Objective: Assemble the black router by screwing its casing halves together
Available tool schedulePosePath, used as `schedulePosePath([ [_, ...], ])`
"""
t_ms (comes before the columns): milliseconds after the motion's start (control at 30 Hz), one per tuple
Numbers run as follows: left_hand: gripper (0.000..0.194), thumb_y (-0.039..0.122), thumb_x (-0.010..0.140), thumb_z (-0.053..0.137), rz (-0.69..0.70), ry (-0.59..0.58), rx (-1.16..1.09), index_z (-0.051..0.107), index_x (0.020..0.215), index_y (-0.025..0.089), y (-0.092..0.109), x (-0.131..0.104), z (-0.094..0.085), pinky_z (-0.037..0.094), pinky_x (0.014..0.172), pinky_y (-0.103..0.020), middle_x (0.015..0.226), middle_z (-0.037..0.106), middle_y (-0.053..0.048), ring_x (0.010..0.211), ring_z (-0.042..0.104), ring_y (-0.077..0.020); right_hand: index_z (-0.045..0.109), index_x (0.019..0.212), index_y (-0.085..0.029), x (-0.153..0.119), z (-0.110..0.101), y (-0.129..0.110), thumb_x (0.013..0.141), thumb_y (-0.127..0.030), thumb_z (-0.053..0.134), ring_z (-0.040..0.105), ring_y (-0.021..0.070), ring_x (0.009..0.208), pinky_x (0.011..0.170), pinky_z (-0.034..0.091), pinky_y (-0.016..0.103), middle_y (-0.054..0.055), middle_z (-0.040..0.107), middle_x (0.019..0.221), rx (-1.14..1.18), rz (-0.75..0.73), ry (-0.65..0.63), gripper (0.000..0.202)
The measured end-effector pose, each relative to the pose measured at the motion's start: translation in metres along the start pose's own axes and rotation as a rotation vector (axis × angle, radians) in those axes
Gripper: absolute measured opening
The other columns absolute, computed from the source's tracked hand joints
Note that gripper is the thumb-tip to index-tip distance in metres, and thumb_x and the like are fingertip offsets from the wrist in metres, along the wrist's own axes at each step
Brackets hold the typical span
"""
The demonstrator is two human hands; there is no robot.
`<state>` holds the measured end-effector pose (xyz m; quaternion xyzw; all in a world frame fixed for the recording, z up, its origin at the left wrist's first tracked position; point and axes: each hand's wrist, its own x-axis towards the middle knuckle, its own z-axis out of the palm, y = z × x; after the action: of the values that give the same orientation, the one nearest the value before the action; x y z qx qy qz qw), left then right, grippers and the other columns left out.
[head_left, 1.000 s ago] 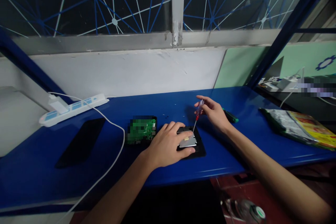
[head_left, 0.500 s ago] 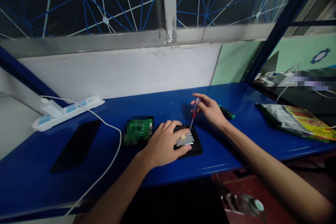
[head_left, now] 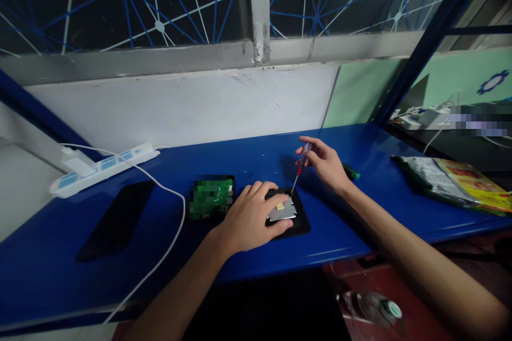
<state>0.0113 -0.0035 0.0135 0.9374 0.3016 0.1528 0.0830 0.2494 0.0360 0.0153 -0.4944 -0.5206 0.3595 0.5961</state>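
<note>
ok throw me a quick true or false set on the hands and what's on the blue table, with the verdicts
1. The right hand holds a screwdriver. True.
2. The screwdriver's tip points up at the window. False: it points down toward the black panel.
3. The left hand rests on the black panel. True.
4. The green circuit board lies right of both hands. False: the green circuit board lies left of them.

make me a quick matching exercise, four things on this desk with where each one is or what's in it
1. slim screwdriver with a purplish handle
2. long white plastic power strip
3. flat silver metal plate
4. silver-and-yellow packet

A. partly under the left hand
B. right side of the blue desk
C. in the right hand
D. has a white plug in it

Pairs: 1-C, 2-D, 3-A, 4-B
</note>
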Motion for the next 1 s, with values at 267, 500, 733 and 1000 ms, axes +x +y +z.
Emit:
schedulePosePath([
  [267,0.041,0.044,0.092,0.064,-0.004,0.015,-0.006,0.057,0.129,0.026,0.0006,0.0007,-0.0002,0.046,0.095,-0.047,0.131,0.056,-0.007,0.113,0.054,-0.0298,0.061,0.119,-0.02,-0.0008,0.0016,-0.0021,0.079,-0.024,0.057,0.068,0.015,0.067,0.066,0.052,0.033,0.002,0.069,0.093,0.027,0.001,-0.017,0.041],
  [500,0.043,0.043,0.092,0.065,0.001,0.012,-0.005,0.055,0.131,0.026,-0.0002,0.0009,0.0008,0.046,0.094,-0.046,0.13,0.057,-0.007,0.112,0.054,-0.0291,0.06,0.12,-0.02,-0.0043,0.006,0.0005,0.081,-0.025,0.061,0.067,0.0146,0.068,0.07,0.053,0.034,0.003,0.07,0.094,0.011,0.018,-0.072,0.04],
  [733,0.041,0.043,0.094,0.062,0.02,0.012,0.02,0.058,0.132,0.028,-0.0021,0.0006,0.0014,0.047,0.093,-0.048,0.131,0.056,-0.007,0.113,0.054,-0.0303,0.061,0.12,-0.022,-0.0039,0.0061,0.0033,0.083,-0.029,0.063,0.065,0.0144,0.069,0.072,0.054,0.036,0.003,0.07,0.096,-0.004,0.013,-0.089,0.038],
  [1000,0.042,0.04,0.094,0.061,0.02,0.036,-0.015,0.055,0.134,0.027,-0.0024,0.0002,0.0008,0.047,0.098,-0.049,0.133,0.058,-0.007,0.115,0.055,-0.0302,0.061,0.12,-0.022,-0.0028,0.0055,0.0032,0.082,-0.031,0.064,0.064,0.0142,0.067,0.072,0.054,0.036,0.004,0.07,0.096,-0.007,0.016,-0.076,0.039],
])
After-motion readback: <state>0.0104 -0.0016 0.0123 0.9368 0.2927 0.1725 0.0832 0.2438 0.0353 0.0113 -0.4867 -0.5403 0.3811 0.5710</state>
